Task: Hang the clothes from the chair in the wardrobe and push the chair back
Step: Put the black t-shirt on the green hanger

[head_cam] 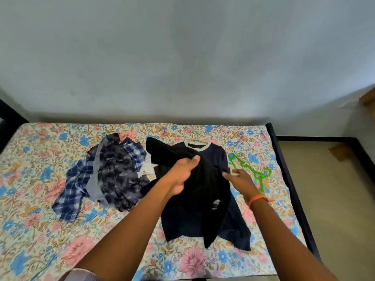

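A dark navy T-shirt [205, 203] with a white collar lies spread on the flowered bed [40, 220]. A white hanger hook [195, 136] shows just above its collar. My left hand [182, 175] grips a bunch of the shirt's black fabric near the left shoulder. My right hand [241, 180] rests on the shirt's right side with fingers apart, holding nothing. A green plastic hanger [251, 171] lies on the bed just right of my right hand. A heap of other clothes [107, 175], blue plaid and grey patterned, lies to the left.
The bed's dark frame [288, 179] runs along the right side, with beige floor [334, 199] beyond it. A plain pale wall [182, 57] stands behind the bed. A wooden furniture corner [368, 98] shows at the far right.
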The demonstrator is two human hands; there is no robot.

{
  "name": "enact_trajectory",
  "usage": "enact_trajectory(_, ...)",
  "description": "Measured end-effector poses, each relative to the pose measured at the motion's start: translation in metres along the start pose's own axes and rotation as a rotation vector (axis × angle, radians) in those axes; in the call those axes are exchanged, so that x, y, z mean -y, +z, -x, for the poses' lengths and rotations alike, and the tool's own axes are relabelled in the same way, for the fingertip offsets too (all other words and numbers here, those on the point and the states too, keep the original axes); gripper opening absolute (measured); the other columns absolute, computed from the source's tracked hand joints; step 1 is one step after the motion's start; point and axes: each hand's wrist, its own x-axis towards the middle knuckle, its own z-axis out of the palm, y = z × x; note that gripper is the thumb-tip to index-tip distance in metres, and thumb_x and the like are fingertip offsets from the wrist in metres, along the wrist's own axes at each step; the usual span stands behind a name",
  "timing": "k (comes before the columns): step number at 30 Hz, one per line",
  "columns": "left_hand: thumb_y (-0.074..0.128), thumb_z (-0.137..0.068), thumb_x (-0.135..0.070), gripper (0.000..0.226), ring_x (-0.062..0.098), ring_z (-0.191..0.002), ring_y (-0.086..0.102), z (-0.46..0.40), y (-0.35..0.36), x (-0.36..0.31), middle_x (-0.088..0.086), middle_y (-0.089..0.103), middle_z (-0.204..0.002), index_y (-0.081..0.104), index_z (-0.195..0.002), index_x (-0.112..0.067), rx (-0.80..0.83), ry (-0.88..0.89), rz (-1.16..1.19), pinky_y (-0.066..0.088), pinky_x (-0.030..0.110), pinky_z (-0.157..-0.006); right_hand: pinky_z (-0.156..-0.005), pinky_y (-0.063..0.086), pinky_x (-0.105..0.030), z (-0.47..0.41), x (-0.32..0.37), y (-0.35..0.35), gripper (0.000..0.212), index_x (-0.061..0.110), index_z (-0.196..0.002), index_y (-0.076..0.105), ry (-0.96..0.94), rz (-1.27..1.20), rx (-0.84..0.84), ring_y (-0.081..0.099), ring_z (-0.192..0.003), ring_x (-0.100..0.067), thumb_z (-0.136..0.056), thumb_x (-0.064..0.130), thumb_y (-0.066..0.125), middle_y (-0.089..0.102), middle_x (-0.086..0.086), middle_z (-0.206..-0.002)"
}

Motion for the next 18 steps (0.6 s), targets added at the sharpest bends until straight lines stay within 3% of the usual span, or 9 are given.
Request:
enact_trajectory(3, 0.059, -0.098, -0.03, 0.021, 0.022, -0.101, 0.068, 0.011, 0.05, 0.005, 0.008, 0.073, -0.105, 0.067, -0.106, -0.012, 0.014, 0.124, -0.276, 0.053, 0.038, -0.095, -0.08, 0.056, -0.046, 0.026, 0.013, -0.01, 0.044, 0.018, -0.113, 0.061, -0.077, -0.409, 0.192, 0.066, -0.09, -0.022, -0.088, 0.053, 0.066, 0.067, -0.005, -0.105)
enact_trajectory(5, 0.062, -0.097, -0.026, 0.013, 0.019, -0.09, 0.068, 0.019, 0.069, 0.0, 0.007, 0.072, -0.095, 0.067, -0.098, -0.015, 0.043, 0.188, -0.384, 0.054, 0.034, -0.085, -0.083, 0.056, -0.048, 0.039, 0.017, -0.014, 0.047, 0.021, -0.114, 0.063, -0.129, -0.436, 0.33, 0.068, -0.094, -0.021, -0.085, 0.059, 0.065, 0.07, -0.006, -0.108)
enact_trajectory(7, 0.063, -0.096, -0.026, 0.01, 0.019, -0.086, 0.067, 0.026, 0.075, -0.011, 0.006, 0.07, -0.091, 0.066, -0.096, -0.016, 0.047, 0.208, -0.434, 0.054, 0.032, -0.082, -0.084, 0.056, -0.048, 0.047, 0.02, -0.017, 0.048, 0.02, -0.115, 0.063, -0.187, -0.42, 0.362, 0.069, -0.097, -0.022, -0.084, 0.057, 0.065, 0.071, -0.007, -0.109)
enact_trajectory(11, 0.058, -0.1, -0.022, 0.014, 0.022, -0.086, 0.065, 0.042, 0.071, -0.034, 0.011, 0.068, -0.092, 0.065, -0.1, -0.01, 0.065, 0.148, -0.261, 0.053, 0.035, -0.082, -0.085, 0.054, -0.046, 0.05, 0.017, -0.035, 0.051, 0.017, -0.105, 0.064, -0.205, -0.476, 0.343, 0.066, -0.091, -0.02, -0.074, 0.057, 0.069, 0.065, -0.007, -0.1)
enact_trajectory(15, 0.052, -0.102, -0.018, 0.023, 0.034, -0.101, 0.066, 0.048, 0.072, -0.055, 0.023, 0.068, -0.107, 0.062, -0.113, 0.0, -0.018, 0.151, -0.109, 0.053, 0.044, -0.096, -0.091, 0.052, -0.048, 0.065, 0.023, -0.037, 0.075, 0.029, -0.129, 0.054, -0.327, -0.373, 0.448, 0.065, -0.111, -0.017, -0.066, 0.063, 0.079, 0.068, 0.0, -0.12)
enact_trajectory(18, 0.05, -0.103, -0.018, 0.021, 0.032, -0.094, 0.065, 0.052, 0.079, -0.068, 0.022, 0.066, -0.102, 0.06, -0.107, -0.001, -0.108, 0.183, -0.058, 0.056, 0.045, -0.09, -0.088, 0.055, -0.041, 0.078, 0.039, -0.031, 0.087, 0.028, -0.136, 0.047, -0.427, -0.327, 0.45, 0.067, -0.108, -0.017, -0.061, 0.057, 0.082, 0.066, -0.002, -0.122)
